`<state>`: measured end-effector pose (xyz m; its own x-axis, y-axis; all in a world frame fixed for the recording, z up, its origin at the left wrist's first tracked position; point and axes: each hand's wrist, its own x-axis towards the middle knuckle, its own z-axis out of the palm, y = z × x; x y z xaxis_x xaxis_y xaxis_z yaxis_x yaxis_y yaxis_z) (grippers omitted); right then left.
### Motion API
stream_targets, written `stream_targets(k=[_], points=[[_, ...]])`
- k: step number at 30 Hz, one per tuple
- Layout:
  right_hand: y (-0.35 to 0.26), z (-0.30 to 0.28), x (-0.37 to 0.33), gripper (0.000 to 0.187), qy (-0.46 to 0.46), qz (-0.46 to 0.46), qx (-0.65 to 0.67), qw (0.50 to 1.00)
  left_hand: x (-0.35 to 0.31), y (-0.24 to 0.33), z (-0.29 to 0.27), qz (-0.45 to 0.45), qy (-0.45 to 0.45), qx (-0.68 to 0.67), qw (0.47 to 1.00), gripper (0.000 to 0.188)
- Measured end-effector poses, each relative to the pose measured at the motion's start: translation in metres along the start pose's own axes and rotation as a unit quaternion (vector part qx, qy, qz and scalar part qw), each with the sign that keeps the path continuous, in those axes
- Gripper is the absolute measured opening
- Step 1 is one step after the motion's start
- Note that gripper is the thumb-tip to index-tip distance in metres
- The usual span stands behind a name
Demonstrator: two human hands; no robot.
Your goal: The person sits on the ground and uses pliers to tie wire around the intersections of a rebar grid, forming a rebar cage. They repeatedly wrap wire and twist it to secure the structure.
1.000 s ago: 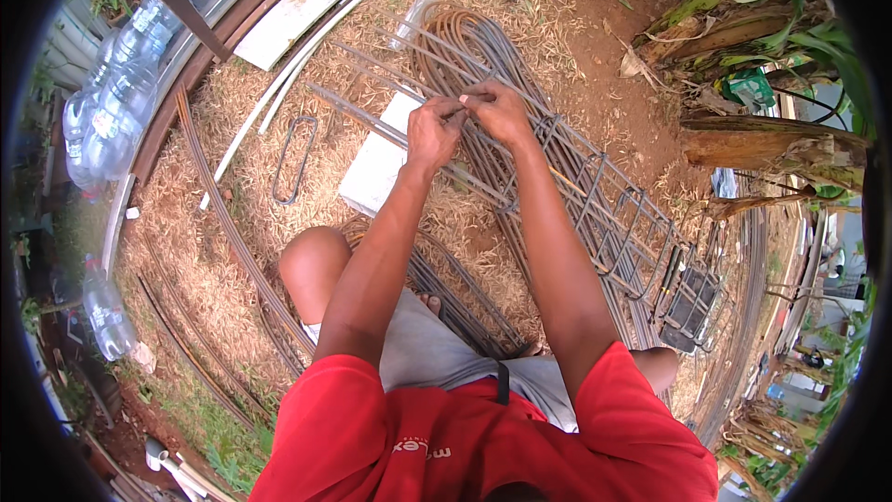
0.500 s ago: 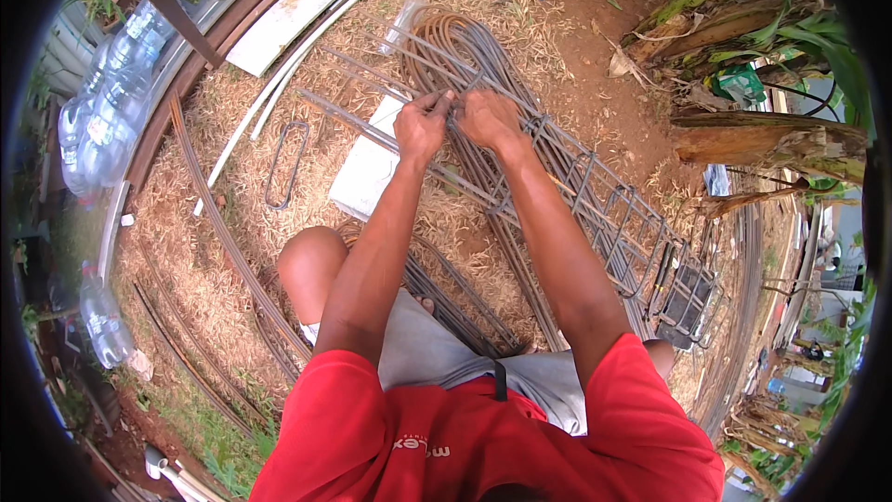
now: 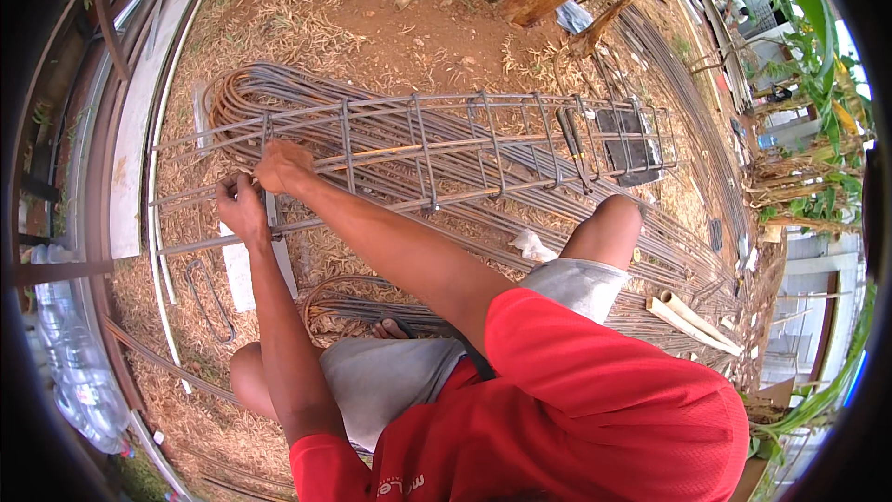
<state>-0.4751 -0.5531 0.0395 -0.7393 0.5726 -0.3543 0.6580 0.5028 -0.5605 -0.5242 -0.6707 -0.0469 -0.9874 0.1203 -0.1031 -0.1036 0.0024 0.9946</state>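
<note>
A long rebar cage [image 3: 381,161] of straight steel bars with rectangular stirrups lies across the middle, its loose bar ends at the left. My right hand [image 3: 283,167] is closed on the stirrup [image 3: 347,144] line's leftmost hoop, close to the bar ends. Just below and left of it, my left hand [image 3: 243,211] has thumb and fingers pinched together beside the lower bars. Whatever lies between those fingertips is too small to make out. A pair of dark-handled pincers [image 3: 572,141] rests toward the cage's right end.
Bent rebar lengths [image 3: 279,84] lie beneath and beyond the cage. A white board [image 3: 238,277] and a loose stirrup [image 3: 210,302] are on the straw-covered ground at left. A dark rectangular slab [image 3: 628,144] sits at the cage's right end. Plastic bottles [image 3: 79,363] stand far left.
My view has turned, so the cage runs nearly level across it and my hands appear farther left and lower. Both hands remain close together near the cage's bar ends.
</note>
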Motion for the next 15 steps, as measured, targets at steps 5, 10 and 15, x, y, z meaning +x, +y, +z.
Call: stream_targets(k=[5, 10, 15], points=[[0.012, -0.020, -0.010, 0.048, -0.104, -0.012, 0.093, 0.990, 0.000, 0.010, 0.004, 0.049, 0.041, 0.181, 0.981, 0.033], [0.125, -0.097, -0.054, 0.052, -0.019, -0.047, 0.063, 0.997, -0.001, 0.009, 0.004, 0.044, 0.056, 0.208, 0.976, 0.033], [0.328, -0.223, -0.111, 0.034, 0.366, 0.095, -0.026, 0.925, -0.001, 0.015, 0.003, -0.038, 0.026, 0.079, 0.996, 0.027]])
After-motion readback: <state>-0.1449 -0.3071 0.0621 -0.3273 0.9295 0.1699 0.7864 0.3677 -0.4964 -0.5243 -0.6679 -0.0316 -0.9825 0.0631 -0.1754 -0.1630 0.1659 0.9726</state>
